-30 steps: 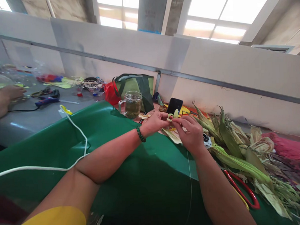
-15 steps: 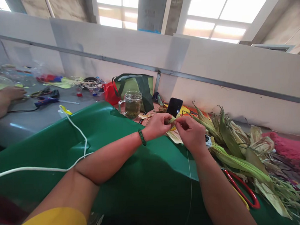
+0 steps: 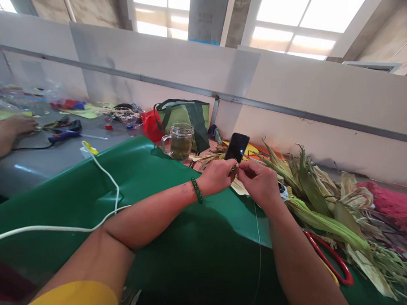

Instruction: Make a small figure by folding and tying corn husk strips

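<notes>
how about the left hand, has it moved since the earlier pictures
Yes, slightly: the left hand sits lower and a little farther right in the view, judged against the glass mug.

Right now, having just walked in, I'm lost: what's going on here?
A person is handling a small pale-green piece, perhaps corn husk, bare-handed: the left hand holds it and the right hand pinches at it. The hands hide most of it. They are above a green sheet, in front of a smartphone. Corn husks lie to the right; a glass mug stands to the left. Farther left is another person's hand.
</notes>
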The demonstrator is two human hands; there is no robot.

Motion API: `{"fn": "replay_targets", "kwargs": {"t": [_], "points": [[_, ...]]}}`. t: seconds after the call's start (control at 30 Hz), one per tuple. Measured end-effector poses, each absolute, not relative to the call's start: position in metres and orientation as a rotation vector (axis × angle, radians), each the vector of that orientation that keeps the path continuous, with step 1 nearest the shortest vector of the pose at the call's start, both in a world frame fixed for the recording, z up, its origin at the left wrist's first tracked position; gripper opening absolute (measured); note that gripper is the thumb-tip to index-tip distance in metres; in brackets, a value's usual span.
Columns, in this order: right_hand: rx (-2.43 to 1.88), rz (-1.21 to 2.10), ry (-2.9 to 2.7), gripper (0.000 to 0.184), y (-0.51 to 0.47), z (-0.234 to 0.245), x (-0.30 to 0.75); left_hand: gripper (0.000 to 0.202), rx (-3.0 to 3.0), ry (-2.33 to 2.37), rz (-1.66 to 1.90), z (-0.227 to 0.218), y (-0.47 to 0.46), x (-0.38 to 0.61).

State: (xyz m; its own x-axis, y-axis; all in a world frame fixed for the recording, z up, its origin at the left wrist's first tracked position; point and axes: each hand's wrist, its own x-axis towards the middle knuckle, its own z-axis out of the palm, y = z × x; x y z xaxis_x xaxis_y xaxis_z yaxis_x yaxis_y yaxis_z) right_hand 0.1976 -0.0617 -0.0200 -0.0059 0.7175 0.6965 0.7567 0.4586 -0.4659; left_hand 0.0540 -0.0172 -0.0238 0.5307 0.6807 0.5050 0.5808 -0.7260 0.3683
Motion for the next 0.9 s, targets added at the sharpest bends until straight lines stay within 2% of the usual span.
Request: {"fn": "replay_targets", "kwargs": {"t": [0.17, 0.37, 0.6, 0.67, 0.8, 0.9], "points": [[-1.065, -0.356, -1.704, 0.017, -0.064, -0.017, 0.197, 0.014, 2.66, 0.956, 0.994, -0.027, -0.015, 0.055], [-1.051, -0.256, -1.552, 0.014, -0.059, -0.016, 0.205, 0.011, 2.484, 0.629, 1.063, -0.026, -0.016, 0.055], [-0.968, -0.236, -1.584, 0.015, -0.061, -0.014, 0.2, 0.031, 2.308, 0.555, 0.947, -0.024, -0.016, 0.056], [-0.979, -0.172, -1.57, 0.017, -0.062, -0.012, 0.2, 0.034, 2.204, 0.524, 0.888, -0.025, -0.014, 0.056], [-1.114, 0.052, -1.456, 0.033, -0.065, -0.005, 0.207, 0.023, 1.835, 0.409, 0.857, -0.027, -0.005, 0.056], [-1.175, 0.236, -1.539, 0.036, -0.066, -0.001, 0.213, 0.033, 1.675, 0.376, 0.881, -0.025, 0.0, 0.053]]}}
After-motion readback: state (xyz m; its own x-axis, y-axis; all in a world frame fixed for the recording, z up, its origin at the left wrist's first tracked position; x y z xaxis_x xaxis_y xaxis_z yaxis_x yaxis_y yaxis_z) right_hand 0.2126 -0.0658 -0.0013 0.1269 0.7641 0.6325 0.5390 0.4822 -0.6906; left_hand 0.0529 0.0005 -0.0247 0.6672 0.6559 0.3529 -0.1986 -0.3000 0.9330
